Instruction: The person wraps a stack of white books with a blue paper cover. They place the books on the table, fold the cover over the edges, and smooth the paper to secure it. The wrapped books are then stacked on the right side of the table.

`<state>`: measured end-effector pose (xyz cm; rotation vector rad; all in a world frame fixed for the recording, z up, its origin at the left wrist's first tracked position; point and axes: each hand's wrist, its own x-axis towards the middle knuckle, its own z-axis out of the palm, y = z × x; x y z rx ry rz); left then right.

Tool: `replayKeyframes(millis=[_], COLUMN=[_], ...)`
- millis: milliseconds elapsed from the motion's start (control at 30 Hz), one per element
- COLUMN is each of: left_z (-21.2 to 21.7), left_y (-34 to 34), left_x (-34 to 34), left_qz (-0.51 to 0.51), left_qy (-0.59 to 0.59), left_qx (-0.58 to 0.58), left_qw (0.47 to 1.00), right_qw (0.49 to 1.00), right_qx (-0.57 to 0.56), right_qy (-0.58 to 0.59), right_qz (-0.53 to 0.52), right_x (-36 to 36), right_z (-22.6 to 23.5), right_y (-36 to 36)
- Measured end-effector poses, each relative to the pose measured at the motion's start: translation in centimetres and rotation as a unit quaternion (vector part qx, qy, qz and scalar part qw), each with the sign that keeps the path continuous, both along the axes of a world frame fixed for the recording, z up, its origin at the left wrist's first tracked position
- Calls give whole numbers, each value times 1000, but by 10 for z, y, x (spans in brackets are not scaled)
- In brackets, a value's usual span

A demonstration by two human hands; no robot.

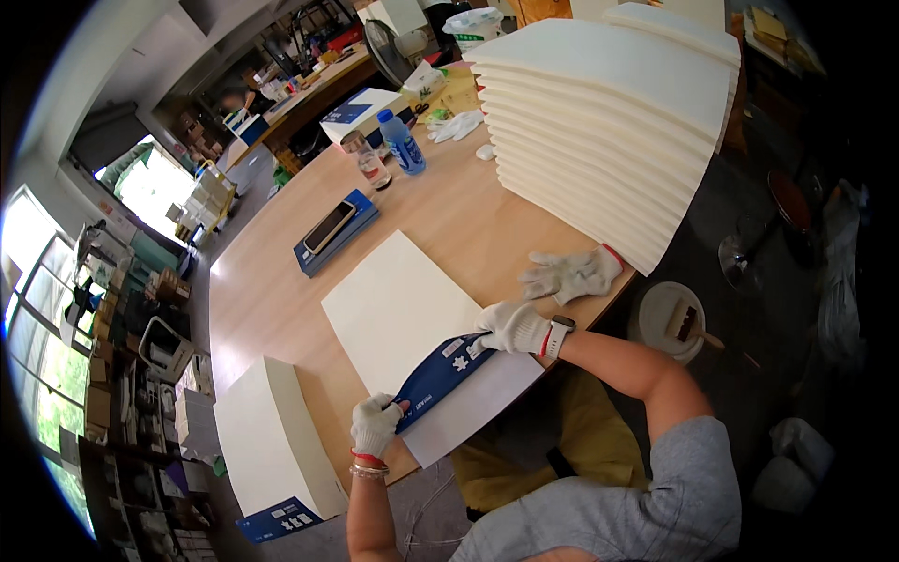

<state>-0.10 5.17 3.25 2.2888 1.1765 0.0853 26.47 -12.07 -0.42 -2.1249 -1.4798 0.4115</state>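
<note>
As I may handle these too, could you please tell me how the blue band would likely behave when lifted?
The blue band is probably flexible, since it bows between the left hand and right hand. It seems likely light, as its edge looks thin.

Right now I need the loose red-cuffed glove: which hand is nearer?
Right. The right hand is beside the loose glove; the left hand is farther, at the left end of the blue strip.
</note>
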Motion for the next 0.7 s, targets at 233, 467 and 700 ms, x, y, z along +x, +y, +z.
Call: replayKeyframes(millis=[233,467,700], left_z=[3,53,61], left_y=[16,-8,4], left_x=[14,111,128], left_qz=[-91,-579,-628], left_qy=[108,286,301], left_qx=[35,336,238], left_qw=[989,686,677], right_qw=[999,987,887], right_qx=[-15,52,36], right_qy=[-22,18,447], right_qz=[-36,-151,-107], right_x=[-5,20,70], right_z=[2,-15,63], right_y=[3,8,-100])
